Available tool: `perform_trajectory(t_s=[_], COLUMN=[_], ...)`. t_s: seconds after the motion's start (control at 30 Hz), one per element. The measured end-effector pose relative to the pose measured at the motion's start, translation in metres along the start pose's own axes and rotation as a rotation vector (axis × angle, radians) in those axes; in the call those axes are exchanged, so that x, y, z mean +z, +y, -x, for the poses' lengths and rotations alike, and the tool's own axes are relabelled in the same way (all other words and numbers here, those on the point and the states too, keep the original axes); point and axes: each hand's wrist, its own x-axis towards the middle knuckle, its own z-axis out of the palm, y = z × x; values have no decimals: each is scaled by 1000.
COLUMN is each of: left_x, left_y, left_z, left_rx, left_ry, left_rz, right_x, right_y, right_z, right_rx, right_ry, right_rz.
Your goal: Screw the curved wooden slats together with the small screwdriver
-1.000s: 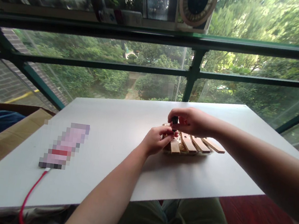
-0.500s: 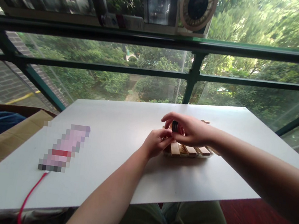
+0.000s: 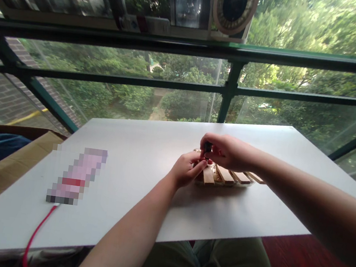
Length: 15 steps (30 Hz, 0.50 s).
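My right hand point(image 3: 224, 150) is closed round a small black handle-like tool point(image 3: 208, 146) held upright, its lower end hidden by fingers. Just below it, the fingertips of my left hand point(image 3: 187, 167) are pinched together near the tool's tip; whatever they hold is too small and covered to make out. Both hands are over the left end of a row of pale wooden slats point(image 3: 209, 176). These lie side by side across a light, shallow base point(image 3: 236, 185), which my right hand and forearm partly cover.
The pieces rest on a white table point(image 3: 133, 175). At its left lies a blurred-out pink phone-like object point(image 3: 77, 173) with a red cable point(image 3: 33, 232) running off the front edge. Beside the table stands a cardboard box point(image 3: 26, 161) holding blue cloth. Green railings and a round fan point(image 3: 234, 5) are beyond.
My right hand has turned and its fingers have curled tighter round the black tool. More of the wooden slats show under it. My left hand has barely moved.
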Motion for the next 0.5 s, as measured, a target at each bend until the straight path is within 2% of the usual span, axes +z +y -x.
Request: perform_trajectory(t_s=[0.2, 0.33, 0.5], left_x=[-2, -2, 3], left_y=[-3, -7, -7], left_z=[1, 0, -2], left_rx=[3, 60, 45], left_ry=[-13, -17, -6], left_rz=[-4, -99, -197], right_x=[1, 3, 4], right_y=[-2, -1, 1], right_z=[-2, -4, -4], right_rx=[16, 24, 17], right_ry=[32, 76, 86], right_rz=[74, 91, 83])
